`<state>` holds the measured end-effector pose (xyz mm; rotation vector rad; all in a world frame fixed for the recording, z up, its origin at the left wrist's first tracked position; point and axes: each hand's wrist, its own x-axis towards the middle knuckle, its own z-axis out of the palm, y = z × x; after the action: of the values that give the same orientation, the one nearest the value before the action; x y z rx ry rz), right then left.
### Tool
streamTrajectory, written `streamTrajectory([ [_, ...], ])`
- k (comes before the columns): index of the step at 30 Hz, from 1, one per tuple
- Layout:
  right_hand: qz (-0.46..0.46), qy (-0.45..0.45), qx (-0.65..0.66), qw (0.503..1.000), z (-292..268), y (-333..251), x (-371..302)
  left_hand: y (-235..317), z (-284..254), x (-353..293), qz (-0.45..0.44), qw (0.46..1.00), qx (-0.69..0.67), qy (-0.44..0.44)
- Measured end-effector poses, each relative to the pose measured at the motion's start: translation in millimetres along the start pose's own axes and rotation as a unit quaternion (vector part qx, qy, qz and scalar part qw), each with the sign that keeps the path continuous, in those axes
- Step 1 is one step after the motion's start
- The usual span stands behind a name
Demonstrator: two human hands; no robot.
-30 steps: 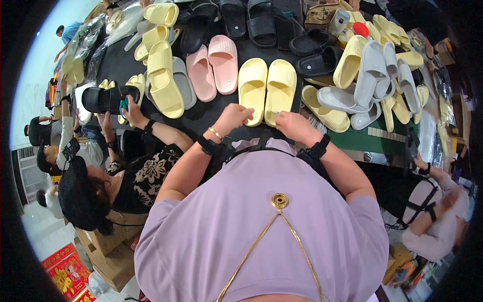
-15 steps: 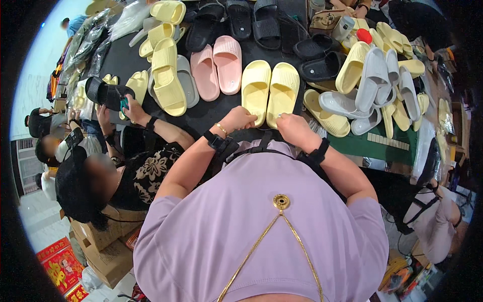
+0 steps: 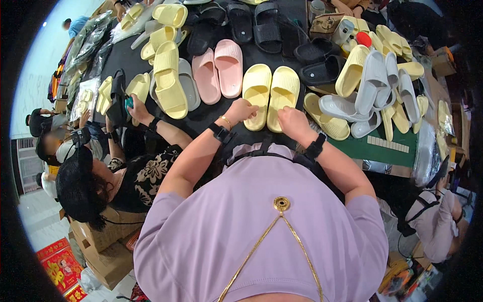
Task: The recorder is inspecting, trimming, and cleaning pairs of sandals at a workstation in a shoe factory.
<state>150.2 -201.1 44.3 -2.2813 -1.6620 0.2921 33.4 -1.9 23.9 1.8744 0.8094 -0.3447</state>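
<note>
A pair of pale yellow slide slippers lies before me, toes pointing away: the left slipper (image 3: 257, 83) and the right slipper (image 3: 284, 85). My left hand (image 3: 240, 112) is closed in a pinch at the inner heel area of the left slipper. Against the heel of the right slipper, my right hand (image 3: 294, 124) is closed too, its fingers curled in. Whatever either hand holds is too small or hidden to make out. Just left of the pair sit a pink slipper (image 3: 229, 68) and its mate (image 3: 206, 75).
The dark table (image 3: 201, 120) carries black slippers (image 3: 267, 27) at the back and stacked yellow slippers (image 3: 171, 80) at left. Grey slippers (image 3: 373, 78) pile up at right by a green mat (image 3: 352, 146). A co-worker (image 3: 136, 176) at left handles a black slipper (image 3: 117, 98).
My left hand has shifted slightly up over the left slipper, and my right hand has moved a little. The co-worker's black slipper has turned from lying sideways to upright.
</note>
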Motion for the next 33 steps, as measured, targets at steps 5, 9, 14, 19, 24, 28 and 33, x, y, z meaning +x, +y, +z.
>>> streamTrajectory([
  [5, -0.016, 0.087, -0.026, 0.996, 27.7, 23.6, 26.1, -14.3, 7.0, 34.9, 0.106, 0.975, 0.09, 0.176],
  [9, -0.011, 0.124, -0.022, 0.992, 32.2, 27.8, 30.8, 1.3, 8.3, 22.0, 0.112, 0.952, 0.18, 0.223],
  [14, -0.049, 0.212, 0.013, 0.976, 27.9, 29.3, 24.9, 5.0, -2.7, 15.1, 0.131, 0.933, 0.129, 0.31],
  [19, 0.086, 0.2, 0.058, 0.974, 1.3, 42.4, 29.6, 5.1, -28.6, 39.4, 0.134, 0.92, 0.08, 0.358],
  [24, 0.312, 0.101, 0.007, 0.945, -16.0, 78.3, 75.8, 21.8, -50.5, 77.1, 0.128, 0.929, 0.142, 0.317],
  [28, 0.357, 0.074, -0.022, 0.931, -7.6, 88.7, 105.4, 17.8, -50.8, 110.2, 0.034, 0.923, 0.282, 0.259],
  [33, 0.377, 0.069, -0.021, 0.923, -8.4, 91.8, 121.6, 26.9, -45.8, 120.9, 0.004, 0.917, 0.297, 0.268],
])
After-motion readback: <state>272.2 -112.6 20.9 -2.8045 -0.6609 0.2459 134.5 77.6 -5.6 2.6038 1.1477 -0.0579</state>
